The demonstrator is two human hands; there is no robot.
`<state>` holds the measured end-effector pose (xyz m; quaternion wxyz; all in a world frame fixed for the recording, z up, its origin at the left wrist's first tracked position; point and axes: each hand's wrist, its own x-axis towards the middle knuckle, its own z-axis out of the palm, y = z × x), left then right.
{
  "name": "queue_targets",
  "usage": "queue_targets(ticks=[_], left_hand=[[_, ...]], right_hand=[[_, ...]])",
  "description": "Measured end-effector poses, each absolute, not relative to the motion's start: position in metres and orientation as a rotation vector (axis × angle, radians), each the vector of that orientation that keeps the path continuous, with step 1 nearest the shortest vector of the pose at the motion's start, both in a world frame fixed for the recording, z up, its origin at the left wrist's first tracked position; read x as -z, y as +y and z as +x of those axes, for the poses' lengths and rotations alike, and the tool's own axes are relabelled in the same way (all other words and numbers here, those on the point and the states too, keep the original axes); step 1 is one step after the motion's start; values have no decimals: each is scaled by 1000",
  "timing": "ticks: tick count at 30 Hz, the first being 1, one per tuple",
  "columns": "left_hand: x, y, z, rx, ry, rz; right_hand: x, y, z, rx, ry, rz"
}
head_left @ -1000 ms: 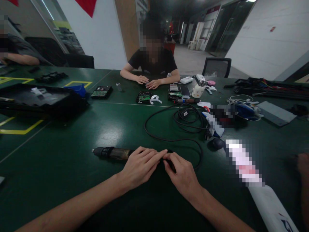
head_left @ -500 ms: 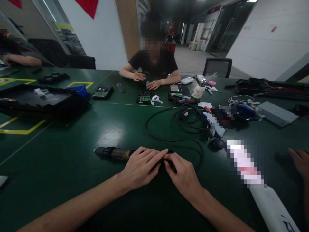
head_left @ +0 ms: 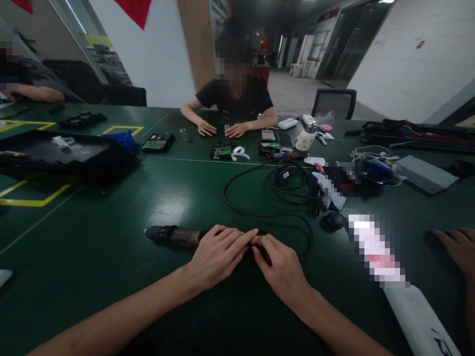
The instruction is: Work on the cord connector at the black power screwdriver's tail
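A dark electric screwdriver (head_left: 181,236) lies across the green table with its tip to the left. My left hand (head_left: 219,254) is wrapped over its rear body, which the fingers hide. Close beside it, my right hand (head_left: 280,264) pinches at the tail end, where the black cable (head_left: 309,232) comes out. The fingertips of both hands nearly meet there, and what lies between them is mostly covered. From the tail the cable loops away to a coil with a plug near the table's middle.
Circuit-board units (head_left: 222,150) and a white bottle (head_left: 305,138) stand toward the far side, before a seated co-worker. A black tray (head_left: 74,165) is at left. A computer mouse (head_left: 334,221) and a long white object (head_left: 419,316) lie at right, near another person's hand (head_left: 454,247).
My hands and the screwdriver stay almost still. The co-worker's hand on the left side has shifted left and lower on the table. The hand at the right edge has come further into view.
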<state>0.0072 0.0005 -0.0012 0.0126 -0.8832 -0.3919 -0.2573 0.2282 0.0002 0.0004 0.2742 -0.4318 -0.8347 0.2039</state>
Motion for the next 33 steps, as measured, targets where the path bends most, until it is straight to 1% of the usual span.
queue_targets(ticks=[7, 21, 33], left_hand=[[3, 3, 5, 803, -1141, -2810], [2, 1, 7, 781, -1214, -2757], [3, 3, 7, 817, -1162, -2778]], right_hand=[[0, 0, 229, -538, -2251, -1145], [1, 0, 229, -589, -2242, -1161], [1, 0, 229, -547, -2241, -1153]])
